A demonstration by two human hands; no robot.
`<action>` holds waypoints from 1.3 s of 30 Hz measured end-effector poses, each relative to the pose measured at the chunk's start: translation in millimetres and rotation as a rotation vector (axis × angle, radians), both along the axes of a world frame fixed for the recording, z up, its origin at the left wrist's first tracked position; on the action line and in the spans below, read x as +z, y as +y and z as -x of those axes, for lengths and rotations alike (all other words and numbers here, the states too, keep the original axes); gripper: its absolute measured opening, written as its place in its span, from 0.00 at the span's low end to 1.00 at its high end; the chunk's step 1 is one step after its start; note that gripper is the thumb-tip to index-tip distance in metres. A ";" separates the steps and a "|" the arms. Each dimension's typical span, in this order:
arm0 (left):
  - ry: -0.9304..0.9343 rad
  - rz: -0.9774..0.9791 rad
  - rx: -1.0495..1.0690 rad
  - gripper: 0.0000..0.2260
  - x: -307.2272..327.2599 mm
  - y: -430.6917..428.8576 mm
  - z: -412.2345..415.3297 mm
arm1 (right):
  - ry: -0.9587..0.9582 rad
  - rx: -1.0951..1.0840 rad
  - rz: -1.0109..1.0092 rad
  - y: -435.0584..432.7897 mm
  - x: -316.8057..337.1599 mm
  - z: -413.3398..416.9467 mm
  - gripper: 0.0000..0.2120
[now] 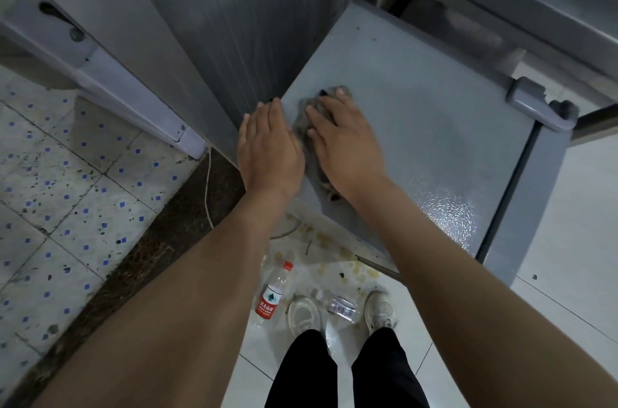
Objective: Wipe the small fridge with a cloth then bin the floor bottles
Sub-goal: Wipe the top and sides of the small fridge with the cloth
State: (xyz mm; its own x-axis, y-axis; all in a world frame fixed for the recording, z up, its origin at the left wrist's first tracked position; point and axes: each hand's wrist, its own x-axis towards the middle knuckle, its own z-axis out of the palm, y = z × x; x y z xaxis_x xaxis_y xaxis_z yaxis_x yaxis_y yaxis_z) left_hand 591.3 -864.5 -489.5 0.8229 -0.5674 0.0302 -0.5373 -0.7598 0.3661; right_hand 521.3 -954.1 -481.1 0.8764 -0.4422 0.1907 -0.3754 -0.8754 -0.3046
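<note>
I'm in the wiping step: my right hand point(341, 143) lies flat, fingers spread, pressing a grey cloth point(309, 126) onto the small fridge point(418, 146) top at mid-frame. My left hand point(267, 146) rests open and empty on the fridge's near-left edge, just beside the cloth. Next I judge the untouched right side wants sweeping. A red-labelled water bottle point(272, 295) and a clear bottle point(341, 305) lie on the floor by my shoes, bottom centre, not yet binned.

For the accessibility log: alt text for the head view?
Right hand presses a grey cloth flat on the small fridge top; left hand rests at its left edge. Two bottles lie on the floor by the person's shoes.
</note>
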 end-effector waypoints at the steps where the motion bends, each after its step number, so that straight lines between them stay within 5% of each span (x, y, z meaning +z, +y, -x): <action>1: 0.000 0.006 0.002 0.22 0.1 0.2 -0.2 | 0.007 0.033 -0.011 -1.5 0.0 -8.0 0.20; 6: -0.001 0.004 0.010 0.22 -1.2 0.7 -0.7 | 0.102 0.130 -0.052 -29.7 -0.4 -32.2 0.25; 17: -0.027 0.047 0.009 0.20 -3.7 0.7 -1.4 | 0.014 -0.142 -0.170 -27.4 5.8 11.5 0.19; 29: -0.021 0.023 0.012 0.20 -1.0 3.9 4.2 | -0.012 0.073 -0.046 22.6 3.0 91.2 0.19; 39: -0.030 0.005 0.020 0.20 -3.5 0.6 1.1 | 0.034 -0.197 -0.111 -28.2 3.8 53.9 0.20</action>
State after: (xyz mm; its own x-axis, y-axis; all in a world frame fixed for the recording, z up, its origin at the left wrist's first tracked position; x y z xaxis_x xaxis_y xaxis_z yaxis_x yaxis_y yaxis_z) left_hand 590.2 -863.8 -493.1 0.8325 -0.5509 0.0580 -0.5331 -0.7684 0.3539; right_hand 467.4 -982.3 -477.3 0.7764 -0.6218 0.1031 -0.5473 -0.7462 -0.3791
